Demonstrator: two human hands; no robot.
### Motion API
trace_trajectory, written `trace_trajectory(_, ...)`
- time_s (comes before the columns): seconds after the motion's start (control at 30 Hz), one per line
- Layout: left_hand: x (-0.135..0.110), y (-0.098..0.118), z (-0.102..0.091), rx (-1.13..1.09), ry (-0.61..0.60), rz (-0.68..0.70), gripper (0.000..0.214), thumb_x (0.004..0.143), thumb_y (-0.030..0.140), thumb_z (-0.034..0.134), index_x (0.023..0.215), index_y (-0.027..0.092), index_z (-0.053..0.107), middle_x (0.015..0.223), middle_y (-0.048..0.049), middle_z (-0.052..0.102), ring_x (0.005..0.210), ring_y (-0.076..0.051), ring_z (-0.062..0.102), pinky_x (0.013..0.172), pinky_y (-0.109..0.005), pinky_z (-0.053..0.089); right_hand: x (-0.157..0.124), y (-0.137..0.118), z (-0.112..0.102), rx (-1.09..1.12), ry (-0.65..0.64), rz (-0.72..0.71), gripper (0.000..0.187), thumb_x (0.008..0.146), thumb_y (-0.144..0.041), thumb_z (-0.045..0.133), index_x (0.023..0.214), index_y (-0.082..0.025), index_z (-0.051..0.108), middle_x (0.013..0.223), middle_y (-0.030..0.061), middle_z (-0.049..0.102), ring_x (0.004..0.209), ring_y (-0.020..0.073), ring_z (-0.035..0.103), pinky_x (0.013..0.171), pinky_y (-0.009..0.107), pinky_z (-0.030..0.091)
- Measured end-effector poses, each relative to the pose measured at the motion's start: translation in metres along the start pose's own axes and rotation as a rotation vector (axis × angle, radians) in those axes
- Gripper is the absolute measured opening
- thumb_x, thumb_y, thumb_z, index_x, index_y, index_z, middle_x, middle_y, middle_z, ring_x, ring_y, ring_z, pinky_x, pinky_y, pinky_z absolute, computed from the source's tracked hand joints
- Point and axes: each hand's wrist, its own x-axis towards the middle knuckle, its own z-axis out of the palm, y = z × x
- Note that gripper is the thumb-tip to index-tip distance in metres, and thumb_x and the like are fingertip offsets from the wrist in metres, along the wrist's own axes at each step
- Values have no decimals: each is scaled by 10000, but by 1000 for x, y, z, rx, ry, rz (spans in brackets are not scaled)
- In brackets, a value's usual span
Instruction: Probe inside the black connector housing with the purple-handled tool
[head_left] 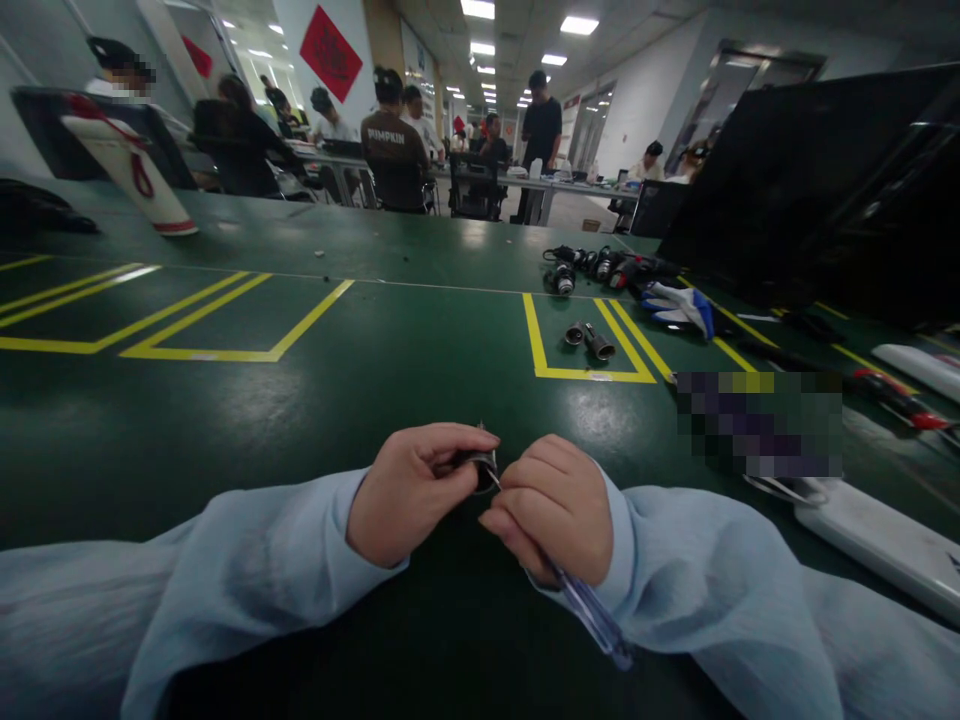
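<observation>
My left hand is closed around a small dark metal cup-shaped part, whose round open end faces right. In my right hand is a screwdriver with a clear bluish handle that sticks out below the palm. Its thin shaft comes out between the fingers and reaches the mouth of the metal part; whether the tip touches anything inside is hidden. Both hands are low over the green table. Two similar metal parts, one round and one longer, lie inside a yellow-taped box.
Several dark metal pieces lie at the back right beside a blue and white glove. A large black screen rises at right, near a white object. A white cylinder stands back left. People sit and stand beyond.
</observation>
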Motion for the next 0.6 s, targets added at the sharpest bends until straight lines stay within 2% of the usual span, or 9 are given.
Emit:
trace_trajectory(0.1, 11, -5, -5, 1, 18, 4, 207, 669, 146, 574, 846, 136, 681, 876, -55, 705, 825, -189, 659, 773, -293, 542, 0, 2, -1, 131, 59, 60, 252, 820, -183, 442, 611, -119, 566, 544, 56, 577, 536, 141, 520, 519, 276, 388)
trace_trajectory(0.17, 23, -10, -12, -17, 44, -17, 235, 671, 165, 589, 890, 125, 666, 861, -66, 703, 804, -192, 661, 775, -314, 539, 0, 5, 3, 216, 118, 162, 239, 819, -182, 442, 622, -122, 565, 554, 54, 591, 534, 129, 540, 523, 261, 406)
trace_trajectory(0.23, 38, -18, -19, -82, 91, -18, 312, 657, 188, 611, 958, 107, 635, 908, -84, 689, 823, -200, 655, 784, -339, 534, 0, 11, 12, 299, 176, 369, 266, 829, -234, 460, 606, -140, 570, 531, 31, 586, 514, 111, 535, 529, 243, 419)
trace_trajectory(0.33, 59, -33, -28, -71, 132, -19, 458, 619, 215, 655, 1050, 79, 580, 903, -99, 673, 815, -203, 651, 819, -378, 511, 4, 27, 29, 471, 173, 847, 322, 816, -361, 494, 585, -155, 580, 524, 19, 595, 495, 95, 528, 502, 218, 420)
trace_trajectory(0.4, 72, -43, -33, -40, 153, 31, 578, 568, 170, 678, 1117, 70, 526, 961, -113, 645, 864, -208, 636, 833, -374, 501, 8, 41, 39, 622, 182, 1069, 303, 773, -401, 546, 598, -156, 578, 536, 15, 612, 456, 78, 500, 468, 204, 410)
trace_trajectory(0.5, 89, -56, -38, 101, 177, 126, 506, 579, 128, 629, 1076, 77, 549, 1026, -120, 603, 925, -214, 607, 850, -367, 486, 17, 66, 53, 834, 221, 1216, 268, 690, -407, 632, 615, -155, 580, 565, 5, 634, 445, 66, 506, 461, 195, 426)
trace_trajectory(0.6, 106, -62, -45, 335, 173, 244, 428, 621, 171, 619, 1041, 97, 583, 1030, -114, 576, 941, -227, 582, 845, -368, 477, 27, 91, 65, 986, 274, 1256, 210, 636, -337, 692, 642, -144, 612, 575, -3, 644, 459, 62, 524, 488, 196, 434)
